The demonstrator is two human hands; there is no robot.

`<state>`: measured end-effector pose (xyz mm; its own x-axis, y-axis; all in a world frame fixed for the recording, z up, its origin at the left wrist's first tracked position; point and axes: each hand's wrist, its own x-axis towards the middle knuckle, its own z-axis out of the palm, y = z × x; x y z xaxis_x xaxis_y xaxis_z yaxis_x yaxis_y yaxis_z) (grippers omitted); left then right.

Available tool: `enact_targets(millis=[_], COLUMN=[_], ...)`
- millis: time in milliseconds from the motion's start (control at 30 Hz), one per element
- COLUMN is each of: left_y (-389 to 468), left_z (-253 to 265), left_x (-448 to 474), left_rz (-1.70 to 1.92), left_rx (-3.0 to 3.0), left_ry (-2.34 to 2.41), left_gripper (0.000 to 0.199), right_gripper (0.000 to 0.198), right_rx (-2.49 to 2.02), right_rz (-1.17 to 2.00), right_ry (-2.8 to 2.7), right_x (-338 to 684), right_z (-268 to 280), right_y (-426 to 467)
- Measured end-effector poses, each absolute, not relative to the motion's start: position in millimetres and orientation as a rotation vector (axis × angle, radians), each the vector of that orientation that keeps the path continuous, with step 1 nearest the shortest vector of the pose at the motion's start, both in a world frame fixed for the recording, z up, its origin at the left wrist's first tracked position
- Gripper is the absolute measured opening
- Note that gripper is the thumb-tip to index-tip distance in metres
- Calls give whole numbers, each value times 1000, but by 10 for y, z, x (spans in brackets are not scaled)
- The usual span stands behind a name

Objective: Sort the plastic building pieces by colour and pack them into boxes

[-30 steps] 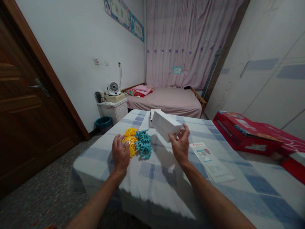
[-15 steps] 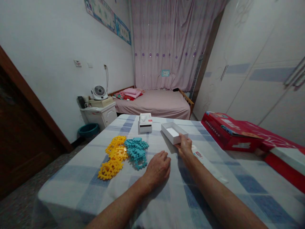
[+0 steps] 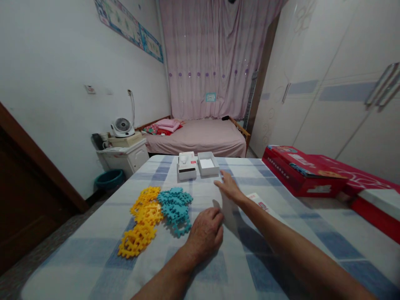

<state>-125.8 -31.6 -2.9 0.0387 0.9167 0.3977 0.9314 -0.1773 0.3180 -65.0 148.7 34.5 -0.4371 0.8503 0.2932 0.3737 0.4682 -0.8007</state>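
Note:
My right hand (image 3: 229,186) reaches over the table with its fingers apart, holding nothing. Its fingertips are close to an open white box tray (image 3: 208,170), which stands at the back of the table. Beside the tray, on its left, is another white box (image 3: 187,167) with red print and a small white item on top. My left hand (image 3: 206,231) rests on the cloth, fingers curled in, with nothing seen in it. To its left lie several teal toothed plastic pieces (image 3: 175,204) and yellow toothed plastic pieces (image 3: 148,213).
A checked cloth (image 3: 175,271) covers the table. A white packet with red print (image 3: 261,203) lies partly behind my right forearm. Red boxes (image 3: 300,171) stand along the right side. Beyond the table are a bed (image 3: 200,137) and a cabinet with a fan (image 3: 122,126).
My right hand has let go of the white tray, which now stands farther left, next to the other white box. My left hand stays on the cloth. The view has shifted slightly.

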Motion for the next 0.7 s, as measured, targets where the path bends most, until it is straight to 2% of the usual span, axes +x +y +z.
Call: enact_targets(millis=[133, 200, 333, 500, 600, 700], left_y=[-304, -301, -307, -315, -319, -317], left_z=[-54, -53, -18, 16, 17, 14], left_x=[-1274, -1275, -1273, -1275, -1276, -1278], left_rz=[-827, -830, -826, -820, -811, -807], left_rx=[-2253, -2258, -2257, -2256, -2262, -2258], left_ry=[-2011, -2019, -2050, -2072, -2071, -2072], left_gripper=[25, 25, 26, 28, 29, 28], right_gripper=[54, 56, 71, 77, 66, 42], right_rx=[-1098, -1298, -1617, -1655, -1652, -1548], right_rz=[232, 111, 186, 241, 379, 684], right_ry=[-2448, -2512, -2586, -2546, -2397, -2173], right_x=[345, 777, 1196, 1206, 1257, 1355], right_z=[338, 349, 358, 286, 240, 276], right_y=[1241, 1145, 1027, 1059, 1155, 1264])
